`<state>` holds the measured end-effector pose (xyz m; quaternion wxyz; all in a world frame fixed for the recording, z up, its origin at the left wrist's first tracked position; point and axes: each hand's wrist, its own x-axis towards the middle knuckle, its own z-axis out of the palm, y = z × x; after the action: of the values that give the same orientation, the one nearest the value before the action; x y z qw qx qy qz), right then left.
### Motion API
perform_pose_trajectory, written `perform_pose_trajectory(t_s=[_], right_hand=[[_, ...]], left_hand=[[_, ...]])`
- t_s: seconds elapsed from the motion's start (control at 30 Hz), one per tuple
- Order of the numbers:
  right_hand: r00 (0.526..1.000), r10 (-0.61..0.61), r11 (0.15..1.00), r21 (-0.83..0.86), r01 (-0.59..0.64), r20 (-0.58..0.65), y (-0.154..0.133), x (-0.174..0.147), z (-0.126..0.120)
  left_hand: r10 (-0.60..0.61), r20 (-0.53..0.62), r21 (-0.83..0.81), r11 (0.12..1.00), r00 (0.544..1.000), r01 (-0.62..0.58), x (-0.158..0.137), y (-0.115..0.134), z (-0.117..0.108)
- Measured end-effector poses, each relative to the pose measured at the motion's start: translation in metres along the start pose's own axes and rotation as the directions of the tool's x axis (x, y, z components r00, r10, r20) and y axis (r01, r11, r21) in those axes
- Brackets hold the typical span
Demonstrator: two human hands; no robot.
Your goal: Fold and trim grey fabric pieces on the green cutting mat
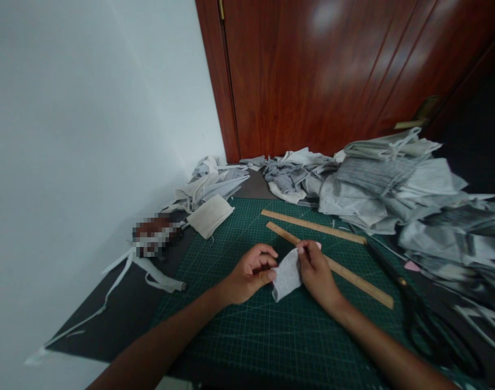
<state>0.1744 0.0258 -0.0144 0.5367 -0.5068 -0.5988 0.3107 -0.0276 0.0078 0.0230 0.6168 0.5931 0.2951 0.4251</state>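
Note:
A small piece of light grey cloth (288, 277) is held just above the green cutting mat (263, 336). My right hand (317, 273) pinches its upper right edge between thumb and fingers. At the cloth's left edge is my left hand (249, 275), its thumb and a curled finger closing on the border while the index finger stands apart. A bit of pink (319, 246) peeks out beyond my right fingers. Behind the hands lies a wooden ruler (361, 281), partly covered by my right hand and the cloth. A second wooden ruler (312, 225) lies farther back.
Large black scissors (418, 309) lie at the right. Heaped grey fabric (377, 184) fills the back right, and more cloth pieces (214, 184) lie along the wall. A beige cloth square (210, 215) rests on the mat's left edge, near white strips (119, 281). A wooden door (304, 81) stands behind.

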Motion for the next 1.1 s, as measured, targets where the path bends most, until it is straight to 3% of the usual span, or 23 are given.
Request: perform_pose_trajectory(t_s=[0.2,0.37,0.5,0.63,0.8,0.97,1.03,1.1], right_hand=[[0.997,-0.026,0.999,-0.041,0.028,0.069,-0.001,-0.004,0.002],[0.996,-0.029,0.998,-0.053,0.034,0.084,0.0,-0.003,-0.001],[0.997,-0.015,0.999,-0.048,0.018,0.074,0.001,0.0,-0.003],[0.997,-0.003,0.999,-0.032,0.005,0.073,0.002,0.0,-0.003],[0.995,-0.003,1.0,-0.008,0.004,0.099,0.001,-0.002,-0.001],[0.996,0.03,0.999,0.032,-0.033,0.083,0.0,0.007,-0.007],[0.998,0.048,0.996,0.072,-0.051,0.051,-0.002,0.012,-0.013],[1.0,0.0,0.999,0.043,0.001,-0.03,-0.007,0.014,-0.019]], left_hand=[[-0.081,0.123,0.067,0.995,0.989,0.074,-0.003,0.005,-0.001],[-0.137,0.071,-0.083,0.986,0.988,0.142,-0.005,0.003,-0.001],[-0.12,0.025,-0.072,0.99,0.992,0.121,-0.004,0.006,0.002],[0.03,-0.066,0.086,0.996,0.997,-0.025,0.002,0.006,0.0],[0.324,-0.07,0.257,0.92,0.944,-0.296,0.005,0.003,-0.006],[0.321,0.045,0.234,0.917,0.946,-0.323,0.004,0.005,-0.005],[0.344,0.072,0.353,0.869,0.936,-0.346,0.003,0.004,-0.003],[0.415,0.065,0.539,0.751,0.907,-0.382,0.002,0.002,-0.002]])
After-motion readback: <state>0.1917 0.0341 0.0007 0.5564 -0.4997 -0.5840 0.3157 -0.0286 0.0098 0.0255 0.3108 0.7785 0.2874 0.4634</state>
